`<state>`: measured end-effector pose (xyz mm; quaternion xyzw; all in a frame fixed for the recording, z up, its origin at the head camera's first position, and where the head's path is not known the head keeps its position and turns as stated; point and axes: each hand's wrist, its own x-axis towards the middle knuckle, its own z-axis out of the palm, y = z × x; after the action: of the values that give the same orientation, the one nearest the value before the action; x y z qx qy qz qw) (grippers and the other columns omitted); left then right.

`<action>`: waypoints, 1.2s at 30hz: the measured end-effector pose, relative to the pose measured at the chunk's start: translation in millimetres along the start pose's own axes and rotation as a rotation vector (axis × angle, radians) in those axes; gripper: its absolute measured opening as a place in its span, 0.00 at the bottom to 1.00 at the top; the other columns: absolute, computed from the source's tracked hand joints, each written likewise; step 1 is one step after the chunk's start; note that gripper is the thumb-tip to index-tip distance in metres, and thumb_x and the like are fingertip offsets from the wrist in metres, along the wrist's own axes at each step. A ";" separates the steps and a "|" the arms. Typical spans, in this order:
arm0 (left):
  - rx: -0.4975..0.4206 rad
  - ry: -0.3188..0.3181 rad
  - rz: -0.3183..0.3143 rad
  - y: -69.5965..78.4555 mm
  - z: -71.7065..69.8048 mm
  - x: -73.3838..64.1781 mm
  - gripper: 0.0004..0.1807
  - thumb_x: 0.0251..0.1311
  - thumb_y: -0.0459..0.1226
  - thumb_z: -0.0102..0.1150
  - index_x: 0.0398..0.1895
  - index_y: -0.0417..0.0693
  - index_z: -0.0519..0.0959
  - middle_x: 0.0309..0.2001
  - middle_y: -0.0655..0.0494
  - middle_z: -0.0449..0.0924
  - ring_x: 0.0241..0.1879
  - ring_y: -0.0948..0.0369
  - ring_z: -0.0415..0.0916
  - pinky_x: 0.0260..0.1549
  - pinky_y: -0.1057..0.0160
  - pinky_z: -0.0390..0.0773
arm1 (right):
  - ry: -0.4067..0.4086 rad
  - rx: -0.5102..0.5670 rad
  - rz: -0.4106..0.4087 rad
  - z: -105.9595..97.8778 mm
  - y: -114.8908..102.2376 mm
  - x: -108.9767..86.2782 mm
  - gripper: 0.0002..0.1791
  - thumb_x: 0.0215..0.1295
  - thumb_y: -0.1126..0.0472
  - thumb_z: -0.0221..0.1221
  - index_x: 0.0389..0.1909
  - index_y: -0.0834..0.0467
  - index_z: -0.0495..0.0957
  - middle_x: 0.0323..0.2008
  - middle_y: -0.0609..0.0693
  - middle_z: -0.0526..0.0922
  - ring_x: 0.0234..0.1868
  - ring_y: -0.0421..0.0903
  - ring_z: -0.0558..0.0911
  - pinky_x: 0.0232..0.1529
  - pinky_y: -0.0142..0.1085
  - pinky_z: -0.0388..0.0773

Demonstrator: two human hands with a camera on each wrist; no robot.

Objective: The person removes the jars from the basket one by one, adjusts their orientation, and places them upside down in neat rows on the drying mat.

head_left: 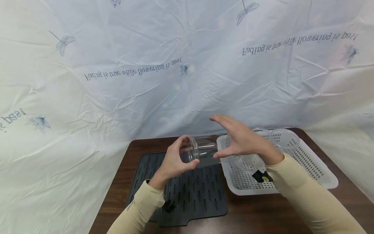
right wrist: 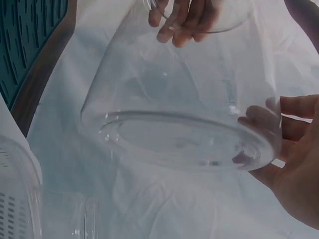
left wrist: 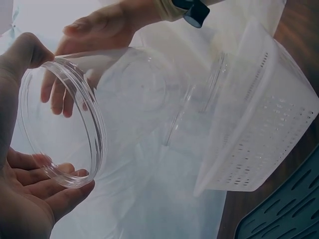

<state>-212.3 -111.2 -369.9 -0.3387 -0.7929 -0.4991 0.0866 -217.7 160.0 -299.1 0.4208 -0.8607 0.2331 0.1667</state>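
Note:
A clear jar (head_left: 205, 150) with a ridged, open mouth lies sideways in the air above the dark mat. My left hand (head_left: 174, 160) grips it round the mouth, thumb on the near side and fingers on the far side. At the base end is my right hand (head_left: 241, 140), thumb and fingers spread wide around the jar. The fingers of the right hand (right wrist: 301, 167) show partly through the clear wall near the base (right wrist: 184, 144) in the right wrist view. The left wrist view looks into the wide mouth (left wrist: 94, 132).
A white perforated basket (head_left: 254, 192) stands on the right, holding several clear jars (head_left: 284, 139). A dark slotted drying mat (head_left: 190, 208) lies on the brown wooden table (head_left: 242, 216). Behind the table hangs a pale printed sheet (head_left: 163, 97).

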 end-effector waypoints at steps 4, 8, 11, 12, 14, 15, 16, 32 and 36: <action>0.011 0.007 -0.006 0.8 -1.1 -0.2 0.41 0.52 0.45 0.69 0.70 0.46 0.64 0.60 0.50 0.71 0.59 0.54 0.74 0.56 0.56 0.79 | 0.050 0.044 -0.001 -1.6 4.4 -3.2 0.63 0.40 0.38 0.76 0.75 0.56 0.55 0.71 0.55 0.63 0.70 0.56 0.65 0.66 0.56 0.66; 0.013 0.019 -0.006 1.6 -1.9 -0.6 0.41 0.52 0.45 0.69 0.69 0.44 0.64 0.61 0.50 0.71 0.59 0.54 0.74 0.56 0.54 0.79 | 0.099 0.104 0.013 -2.0 10.2 -8.3 0.61 0.40 0.45 0.78 0.74 0.56 0.57 0.70 0.55 0.65 0.69 0.54 0.66 0.65 0.55 0.67; 0.012 0.025 -0.007 1.8 -1.7 -1.2 0.41 0.52 0.43 0.69 0.69 0.43 0.64 0.61 0.50 0.71 0.59 0.54 0.74 0.56 0.55 0.78 | 0.133 0.149 0.025 -1.9 14.8 -12.8 0.59 0.40 0.50 0.79 0.73 0.55 0.58 0.69 0.54 0.67 0.67 0.53 0.68 0.64 0.52 0.68; 0.008 0.024 -0.005 1.8 -1.7 -1.4 0.41 0.52 0.42 0.69 0.69 0.42 0.64 0.61 0.50 0.71 0.59 0.53 0.74 0.57 0.56 0.78 | 0.143 0.161 0.028 -1.8 16.5 -14.2 0.58 0.39 0.52 0.79 0.73 0.55 0.59 0.68 0.54 0.68 0.67 0.53 0.68 0.64 0.51 0.68; 0.004 0.024 -0.004 1.9 -1.8 -1.7 0.41 0.52 0.41 0.69 0.69 0.42 0.64 0.61 0.50 0.71 0.59 0.53 0.74 0.57 0.57 0.78 | 0.159 0.187 0.034 -1.4 20.0 -17.2 0.57 0.39 0.54 0.79 0.73 0.56 0.60 0.68 0.54 0.68 0.67 0.53 0.69 0.65 0.50 0.68; 0.004 0.025 -0.001 1.9 -1.7 -2.0 0.41 0.52 0.41 0.69 0.69 0.42 0.64 0.61 0.49 0.70 0.60 0.53 0.74 0.57 0.58 0.78 | 0.166 0.200 0.037 -0.8 22.3 -18.8 0.57 0.39 0.55 0.79 0.73 0.56 0.60 0.67 0.54 0.69 0.66 0.53 0.69 0.65 0.48 0.68; 0.001 0.024 0.001 2.0 -1.8 -2.0 0.41 0.52 0.41 0.69 0.69 0.42 0.64 0.62 0.49 0.70 0.60 0.52 0.74 0.57 0.58 0.77 | 0.174 0.218 0.039 -0.2 24.5 -20.2 0.57 0.39 0.57 0.79 0.72 0.56 0.60 0.67 0.54 0.69 0.66 0.53 0.69 0.66 0.46 0.68; -0.092 0.001 0.060 2.0 -4.4 0.1 0.38 0.55 0.45 0.67 0.69 0.48 0.64 0.64 0.46 0.69 0.61 0.52 0.73 0.60 0.59 0.76 | 0.217 0.679 0.053 15.2 42.0 -37.6 0.48 0.50 0.73 0.68 0.72 0.70 0.54 0.68 0.55 0.67 0.69 0.51 0.67 0.69 0.34 0.65; -0.107 0.004 0.084 0.5 -4.7 1.2 0.38 0.56 0.49 0.66 0.69 0.50 0.65 0.63 0.47 0.70 0.60 0.49 0.73 0.59 0.59 0.76 | 0.218 0.736 0.059 18.5 42.9 -40.9 0.47 0.53 0.72 0.66 0.72 0.71 0.53 0.68 0.52 0.66 0.69 0.49 0.67 0.69 0.31 0.63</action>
<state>-213.8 -114.5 -366.7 -0.3750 -0.7499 -0.5373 0.0908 -229.7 199.4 -345.5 0.4004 -0.7084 0.5746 0.0880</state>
